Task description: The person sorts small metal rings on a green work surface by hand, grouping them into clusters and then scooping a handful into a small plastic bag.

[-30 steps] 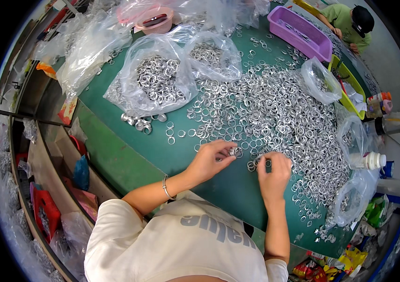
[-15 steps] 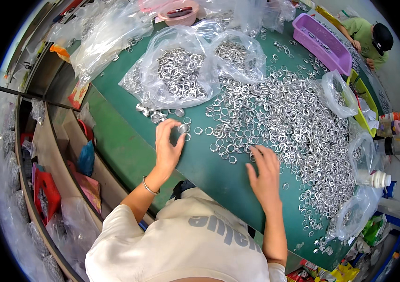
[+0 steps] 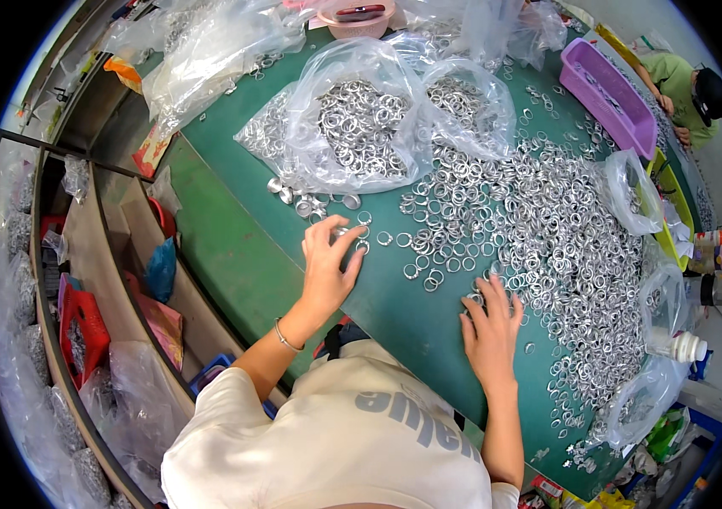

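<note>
While fingers spread, left hand (image 3: 327,270) touching loose rings (image 3: 359,231), right hand (image 3: 490,327) at ring pile (image 3: 547,229)

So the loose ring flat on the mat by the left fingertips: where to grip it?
Probably from straight above, pinching across the rim. The ring lies flat on the green mat, hole up, apart from the main pile, so its outer edge looks free. The left hand is nearest.
</note>
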The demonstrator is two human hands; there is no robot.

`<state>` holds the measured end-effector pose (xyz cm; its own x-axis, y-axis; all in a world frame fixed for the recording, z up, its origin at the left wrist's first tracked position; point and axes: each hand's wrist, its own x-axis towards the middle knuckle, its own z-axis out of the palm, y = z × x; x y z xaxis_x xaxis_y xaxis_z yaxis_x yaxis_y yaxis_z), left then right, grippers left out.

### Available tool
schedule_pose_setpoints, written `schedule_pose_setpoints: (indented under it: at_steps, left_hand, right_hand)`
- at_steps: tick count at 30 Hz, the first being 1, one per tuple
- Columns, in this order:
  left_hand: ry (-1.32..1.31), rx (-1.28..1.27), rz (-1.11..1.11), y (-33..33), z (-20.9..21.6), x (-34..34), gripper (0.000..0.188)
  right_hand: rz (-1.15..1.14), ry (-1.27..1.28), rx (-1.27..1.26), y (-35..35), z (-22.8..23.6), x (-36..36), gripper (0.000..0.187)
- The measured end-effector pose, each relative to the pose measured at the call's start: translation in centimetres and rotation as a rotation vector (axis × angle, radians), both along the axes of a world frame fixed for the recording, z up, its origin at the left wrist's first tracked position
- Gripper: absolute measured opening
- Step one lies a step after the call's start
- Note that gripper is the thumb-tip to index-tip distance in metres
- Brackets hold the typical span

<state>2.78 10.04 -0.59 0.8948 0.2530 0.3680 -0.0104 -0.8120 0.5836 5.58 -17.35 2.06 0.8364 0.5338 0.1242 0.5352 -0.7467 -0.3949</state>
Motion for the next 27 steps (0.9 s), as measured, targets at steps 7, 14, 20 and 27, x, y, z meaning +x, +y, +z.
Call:
schedule_pose_setpoints:
  at_steps: [7,14,20,27]
  left_hand:
    - [0.006,0.036,0.063,1.6,-0.9,1.2,0.035]
    - [0.010,0.050,0.151,2.0,-0.8,0.4,0.034]
    - [-0.165,-0.096,0.010,1.2,0.1,0.4,0.032]
    - [0.158,0.053,-0.171,-2.4,-0.2,1.2,0.048]
  right_hand:
    - [-0.023,-0.062,0.193,3.9,0.5,1.8,0.037]
    - [0.207,-0.042,0.021,9.2,-1.4,3.6,0.047]
    - [0.099,-0.031,-0.129,4.2,-1.5,1.8,0.040]
    - [-0.116,-0.063,-0.199,-0.9,-1.6,0.7,0.034]
